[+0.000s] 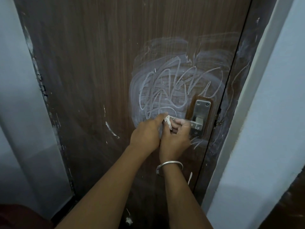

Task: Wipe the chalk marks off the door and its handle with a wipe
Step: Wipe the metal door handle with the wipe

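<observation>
Closest to my camera, both forearms reach up from the bottom edge, the right one wearing a silver bangle (170, 165) at the wrist. In the lower left corner sits a dark red shape that I cannot make out. Following the arms up, I find the two hands pressed side by side at the lever. My left hand (145, 134) has its thumb and forefinger drawn together on a small crumpled white wipe (167, 122), pinching it against the free end of the metal handle (189, 121). My right hand (175, 139) sits just beside it, fingers curled over the lever from below and gripping it. The wipe lies between the two hands, touching the lever. The lever runs right to a steel backplate (201, 113) with two screws at its top, set in a recess near the door's right edge. Behind all this stands the dark wood-grain door (90, 63). A tangle of white chalk marks (173, 90) loops above and left of the handle, over a wide hazy smear of chalk that spreads up and to the right. Shorter chalk strokes show below the backplate. The dark door frame (244, 76) borders the right side, and pale blue walls (280, 113) flank the doorway.
</observation>
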{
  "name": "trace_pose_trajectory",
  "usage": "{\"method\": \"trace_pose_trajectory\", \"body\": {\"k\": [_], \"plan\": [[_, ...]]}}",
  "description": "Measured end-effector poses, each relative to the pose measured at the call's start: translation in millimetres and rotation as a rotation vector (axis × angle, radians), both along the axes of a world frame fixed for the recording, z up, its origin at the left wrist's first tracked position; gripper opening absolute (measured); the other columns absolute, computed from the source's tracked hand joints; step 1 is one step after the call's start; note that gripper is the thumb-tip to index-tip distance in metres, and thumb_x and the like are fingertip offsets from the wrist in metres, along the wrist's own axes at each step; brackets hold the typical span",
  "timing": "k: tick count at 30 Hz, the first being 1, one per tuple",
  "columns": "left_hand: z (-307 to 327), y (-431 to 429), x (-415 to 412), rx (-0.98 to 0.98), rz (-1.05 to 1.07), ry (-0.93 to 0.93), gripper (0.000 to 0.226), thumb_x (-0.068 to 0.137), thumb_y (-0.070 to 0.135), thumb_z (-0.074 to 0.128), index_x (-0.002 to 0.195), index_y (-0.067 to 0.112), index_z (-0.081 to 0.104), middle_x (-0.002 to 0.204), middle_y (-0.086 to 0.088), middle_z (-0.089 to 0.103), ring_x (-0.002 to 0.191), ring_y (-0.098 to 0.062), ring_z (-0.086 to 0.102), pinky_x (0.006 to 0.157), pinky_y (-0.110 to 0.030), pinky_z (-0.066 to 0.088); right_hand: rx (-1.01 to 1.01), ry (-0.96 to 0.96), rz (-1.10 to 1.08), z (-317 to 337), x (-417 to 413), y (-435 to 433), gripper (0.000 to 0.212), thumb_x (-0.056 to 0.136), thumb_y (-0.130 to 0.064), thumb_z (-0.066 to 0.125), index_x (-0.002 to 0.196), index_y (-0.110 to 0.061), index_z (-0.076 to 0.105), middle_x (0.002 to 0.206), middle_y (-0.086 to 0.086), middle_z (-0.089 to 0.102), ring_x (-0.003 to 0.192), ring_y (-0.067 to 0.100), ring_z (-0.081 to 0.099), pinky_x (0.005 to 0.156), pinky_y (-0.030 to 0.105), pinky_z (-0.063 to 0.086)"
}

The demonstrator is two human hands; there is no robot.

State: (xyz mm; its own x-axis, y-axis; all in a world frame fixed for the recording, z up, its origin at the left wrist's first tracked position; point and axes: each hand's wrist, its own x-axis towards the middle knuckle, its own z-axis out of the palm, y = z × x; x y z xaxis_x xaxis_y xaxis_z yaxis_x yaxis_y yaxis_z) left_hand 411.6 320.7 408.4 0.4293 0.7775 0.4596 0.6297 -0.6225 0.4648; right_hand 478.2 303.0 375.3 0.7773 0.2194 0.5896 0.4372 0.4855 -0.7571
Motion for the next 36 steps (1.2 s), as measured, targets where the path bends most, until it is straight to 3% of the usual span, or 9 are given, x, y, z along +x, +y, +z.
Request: {"method": "trace_pose_trajectory", "body": {"k": [5, 9, 14, 19, 22, 25, 29, 32, 36], "plan": [[0, 1, 2, 0.019, -0.013, -0.028, 0.041, 0.092, 0.028, 0.048, 0.131, 0.038, 0.039, 0.099, -0.007, 0.063, 0.090, -0.026, 0.061, 0.077, -0.046, 0.052, -0.031, -0.027, -0.083, -4, 3, 5, 0.023, 0.075, -0.016, 0.076, 0.077, -0.023, 0.054, 0.068, -0.013, 0.055, 0.061, 0.005, 0.057, 0.056, 0.003, 0.040], [-2, 1, 0, 0.002, 0.000, -0.008, 0.057, 0.086, 0.017, 0.054, 0.135, 0.039, 0.034, 0.102, -0.009, 0.060, 0.093, -0.027, 0.059, 0.078, -0.046, 0.052, -0.057, 0.193, -0.029, -12, -2, 8, 0.019, 0.076, -0.021, 0.076, 0.073, -0.021, 0.057, 0.063, -0.012, 0.059, 0.058, 0.003, 0.059, 0.052, 0.007, 0.043], [-1, 4, 0, 0.036, -0.002, -0.013, 0.050, 0.088, 0.019, 0.050, 0.132, 0.039, 0.036, 0.103, -0.008, 0.061, 0.091, -0.026, 0.059, 0.078, -0.046, 0.052, 0.026, 0.350, 0.053, -3, -8, 15, 0.020, 0.074, -0.014, 0.078, 0.069, -0.019, 0.059, 0.061, -0.008, 0.063, 0.053, -0.001, 0.060, 0.053, 0.009, 0.046], [3, 5, 2, 0.066, -0.003, -0.010, 0.040, 0.089, 0.025, 0.049, 0.126, 0.036, 0.041, 0.102, -0.008, 0.060, 0.091, -0.027, 0.060, 0.077, -0.047, 0.052, 0.124, 0.563, 0.223, 0, -8, 20, 0.020, 0.074, -0.006, 0.076, 0.068, -0.016, 0.061, 0.067, 0.009, 0.068, 0.063, 0.020, 0.067, 0.060, 0.032, 0.054], [4, 4, 3, 0.063, 0.000, -0.007, 0.038, 0.089, 0.029, 0.047, 0.126, 0.035, 0.041, 0.104, -0.009, 0.059, 0.092, -0.028, 0.059, 0.077, -0.047, 0.051, 0.151, 0.654, 0.252, 2, -9, 21, 0.017, 0.074, -0.005, 0.076, 0.069, -0.014, 0.061, 0.062, 0.003, 0.066, 0.053, 0.006, 0.064, 0.050, 0.018, 0.049], [1, 3, 3, 0.061, 0.027, 0.032, 0.044, 0.089, 0.028, 0.047, 0.131, 0.036, 0.036, 0.109, -0.010, 0.055, 0.095, -0.030, 0.057, 0.080, -0.046, 0.050, 0.157, 0.757, 0.292, 2, -11, 20, 0.014, 0.076, -0.003, 0.073, 0.073, -0.011, 0.062, 0.057, -0.002, 0.065, 0.047, 0.001, 0.061, 0.045, 0.013, 0.045], [-4, -4, 7, 0.058, 0.032, 0.037, 0.052, 0.086, 0.027, 0.050, 0.132, 0.037, 0.028, 0.108, -0.008, 0.054, 0.098, -0.028, 0.054, 0.075, -0.040, 0.047, 0.112, 0.877, 0.347, -2, -8, 12, 0.009, 0.081, -0.004, 0.069, 0.086, 0.003, 0.066, 0.045, -0.007, 0.063, 0.040, 0.001, 0.057, 0.039, 0.013, 0.043], [-4, -5, 11, 0.059, 0.031, 0.015, 0.051, 0.085, 0.021, 0.052, 0.129, 0.035, 0.031, 0.101, -0.007, 0.058, 0.094, -0.026, 0.057, 0.073, -0.041, 0.049, 0.090, 0.847, 0.355, 4, 3, 12, 0.006, 0.081, 0.000, 0.065, 0.085, 0.004, 0.066, 0.043, -0.007, 0.060, 0.038, -0.001, 0.053, 0.038, 0.013, 0.041], [3, 0, 13, 0.084, 0.031, -0.011, 0.037, 0.085, 0.022, 0.053, 0.119, 0.030, 0.041, 0.095, -0.004, 0.060, 0.089, -0.027, 0.059, 0.066, -0.036, 0.044, 0.119, 0.836, 0.463, 4, 0, 7, 0.003, 0.079, 0.003, 0.066, 0.080, 0.000, 0.067, 0.061, 0.004, 0.065, 0.052, 0.008, 0.059, 0.049, 0.021, 0.049]]}}
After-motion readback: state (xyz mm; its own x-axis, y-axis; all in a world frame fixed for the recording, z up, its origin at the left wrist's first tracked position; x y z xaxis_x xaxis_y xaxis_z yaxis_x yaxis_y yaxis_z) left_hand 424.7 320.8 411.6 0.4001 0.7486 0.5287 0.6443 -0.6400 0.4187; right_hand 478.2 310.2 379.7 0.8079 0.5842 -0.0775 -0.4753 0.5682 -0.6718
